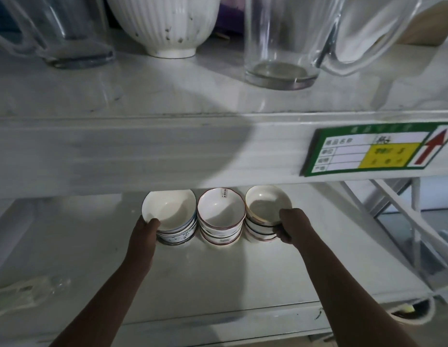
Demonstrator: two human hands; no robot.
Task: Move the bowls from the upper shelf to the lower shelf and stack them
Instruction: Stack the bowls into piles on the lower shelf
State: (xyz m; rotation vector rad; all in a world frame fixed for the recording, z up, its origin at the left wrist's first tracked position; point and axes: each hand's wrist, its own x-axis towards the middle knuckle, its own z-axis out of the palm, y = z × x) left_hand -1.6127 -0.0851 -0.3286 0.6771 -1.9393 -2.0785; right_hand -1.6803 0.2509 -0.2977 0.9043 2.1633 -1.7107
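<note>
Only one camera here, the head one, looking down at a white rack. I'll use the middle stack of bowls [220, 216] as the reference point, since it sits dead centre on the lower shelf [218, 276].

Just left of that middle stack there's a second stack, the left stack [171, 219], with blue trim on the rims. The left hand [144, 234] is on it, thumb hooked over the rim of the top bowl, so it's gripping that bowl; its other fingers are hidden behind the stack. Just right of the middle stack is the right stack [266, 214], and the right hand [289, 225] has hold of its top bowl the same way, thumb on the rim and fingers curled round the side. That top bowl sits a bit tilted. The hands are well apart, one on each outer stack, and the middle one isn't touched.

Above the middle stack runs the front edge of the upper shelf [142, 101], with a green label [378, 149] stuck on it off to the right, red arrow pointing up. Up on that shelf, above and a little left of the middle stack, stands a big ribbed white bowl [165, 23]. A glass jug [283, 38] is above and to the right, another glass jug [62, 28] further left.
</note>
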